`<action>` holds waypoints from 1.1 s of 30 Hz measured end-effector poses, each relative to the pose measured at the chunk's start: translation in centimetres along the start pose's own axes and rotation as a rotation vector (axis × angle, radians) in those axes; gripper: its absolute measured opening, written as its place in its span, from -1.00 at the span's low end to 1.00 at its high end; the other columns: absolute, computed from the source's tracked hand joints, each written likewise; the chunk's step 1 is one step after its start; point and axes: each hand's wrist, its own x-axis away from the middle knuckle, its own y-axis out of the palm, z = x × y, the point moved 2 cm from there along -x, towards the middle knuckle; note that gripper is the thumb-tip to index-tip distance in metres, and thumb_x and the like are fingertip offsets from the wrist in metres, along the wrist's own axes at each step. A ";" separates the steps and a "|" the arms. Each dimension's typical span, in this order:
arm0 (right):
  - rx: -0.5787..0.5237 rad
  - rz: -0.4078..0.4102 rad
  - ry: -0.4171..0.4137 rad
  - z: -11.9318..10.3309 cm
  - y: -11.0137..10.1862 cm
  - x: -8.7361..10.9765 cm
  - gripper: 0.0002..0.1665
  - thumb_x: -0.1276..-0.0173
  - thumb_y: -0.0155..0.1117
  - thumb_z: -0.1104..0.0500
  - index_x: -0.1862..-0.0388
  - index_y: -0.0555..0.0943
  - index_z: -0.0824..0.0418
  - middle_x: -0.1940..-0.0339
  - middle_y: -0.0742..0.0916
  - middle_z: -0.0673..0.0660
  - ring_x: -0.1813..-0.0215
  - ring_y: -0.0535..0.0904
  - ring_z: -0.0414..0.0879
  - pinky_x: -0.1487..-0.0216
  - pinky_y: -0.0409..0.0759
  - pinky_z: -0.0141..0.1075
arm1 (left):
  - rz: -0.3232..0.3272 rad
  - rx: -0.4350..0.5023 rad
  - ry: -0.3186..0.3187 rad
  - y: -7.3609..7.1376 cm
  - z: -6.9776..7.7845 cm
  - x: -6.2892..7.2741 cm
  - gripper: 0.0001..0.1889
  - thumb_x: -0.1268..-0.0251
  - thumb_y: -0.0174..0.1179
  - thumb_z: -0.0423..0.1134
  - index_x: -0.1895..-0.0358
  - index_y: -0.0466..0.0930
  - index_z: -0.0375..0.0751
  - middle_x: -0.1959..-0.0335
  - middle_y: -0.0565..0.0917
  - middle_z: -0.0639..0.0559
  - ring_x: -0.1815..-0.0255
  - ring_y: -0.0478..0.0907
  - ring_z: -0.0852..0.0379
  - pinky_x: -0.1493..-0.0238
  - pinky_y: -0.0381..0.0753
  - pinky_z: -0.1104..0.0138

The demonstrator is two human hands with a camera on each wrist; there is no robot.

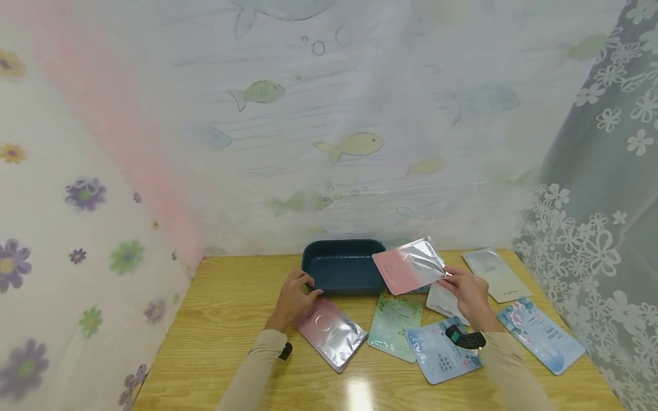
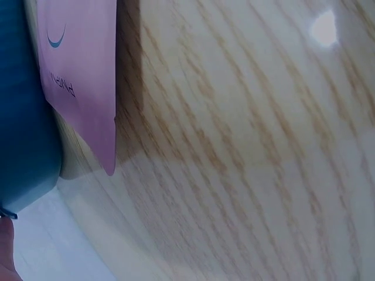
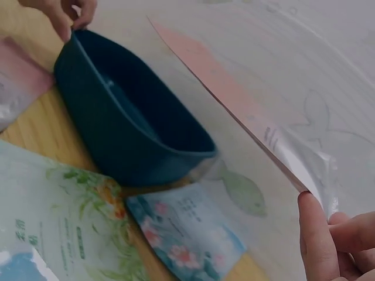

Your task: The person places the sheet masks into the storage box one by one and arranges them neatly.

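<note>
My right hand [image 1: 469, 294] pinches a pink-and-silver foil sachet [image 1: 408, 265] by its silver end, raised beside the dark blue bin [image 1: 349, 291]. In the right wrist view the held sachet [image 3: 234, 111] shows nearly edge-on, thumb and fingers at its end. My left hand [image 1: 293, 299] grips the bin's front left corner at the rim; the right wrist view shows those fingers [image 3: 61, 20] over the edge. Nothing lies inside the bin [image 3: 105, 140]. Just under my left hand lies another pink-and-silver sachet [image 1: 334, 337] on the table, its pink end close against the bin.
A green sachet [image 1: 396, 328] and a blue floral one [image 1: 443, 351] lie in front. To the right are a second blue floral sachet [image 1: 541, 334], a grey-cream one [image 1: 497, 275] and a white one [image 1: 443, 301]. A patterned curtain [image 1: 360, 188] hangs behind the wooden table [image 1: 221, 325].
</note>
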 end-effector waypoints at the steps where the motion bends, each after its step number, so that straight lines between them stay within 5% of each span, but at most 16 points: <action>1: 0.009 -0.004 -0.006 0.3 0.2 -0.1 -0.64 -0.24 -0.04 0.63 0.31 0.68 0.40 0.37 0.71 0.08 0.36 0.69 -0.10 0.26 0.63 -0.28 | 0.000 -0.001 0.002 0.0 0.0 0.0 -0.76 0.06 0.48 -0.23 0.43 0.59 -0.23 0.30 0.49 0.04 0.16 0.43 0.06 0.07 0.52 0.17; 9: 0.030 -0.029 -0.062 2.5 2.3 -0.1 -0.60 -0.16 -0.02 0.69 0.42 0.68 0.34 0.38 0.69 0.13 0.40 0.68 -0.09 0.32 0.64 -0.28 | 0.006 0.007 0.008 0.0 -0.1 0.1 -0.77 0.04 0.47 -0.22 0.43 0.58 -0.20 0.29 0.49 0.05 0.15 0.43 0.07 0.09 0.52 0.18; 17: 0.072 0.034 -0.060 4.8 4.6 -0.5 -0.50 -0.20 0.00 0.65 -0.17 0.32 0.66 0.39 0.70 0.11 0.40 0.70 -0.09 0.27 0.63 -0.28 | 0.023 0.011 0.020 0.1 -0.3 0.1 -0.76 0.07 0.49 -0.24 0.44 0.58 -0.21 0.31 0.49 0.05 0.16 0.42 0.07 0.08 0.51 0.18; 23: 0.132 0.055 -0.114 6.5 6.0 -0.8 -0.58 -0.20 0.04 0.61 -0.09 0.43 0.66 0.20 0.62 0.28 0.38 0.70 -0.09 0.24 0.63 -0.30 | 0.032 0.014 0.022 0.2 -0.3 0.1 -0.76 0.09 0.49 -0.27 0.45 0.57 -0.19 0.32 0.49 0.05 0.17 0.42 0.06 0.08 0.52 0.16; 33: 0.170 0.096 -0.140 8.3 8.6 -1.0 -0.63 -0.19 0.11 0.54 -0.01 0.51 0.61 0.21 0.60 0.30 0.42 0.71 -0.07 0.30 0.64 -0.32 | 0.010 0.007 -0.015 0.3 -0.4 0.1 -0.77 0.05 0.48 -0.24 0.44 0.57 -0.17 0.30 0.49 0.06 0.15 0.42 0.08 0.06 0.52 0.17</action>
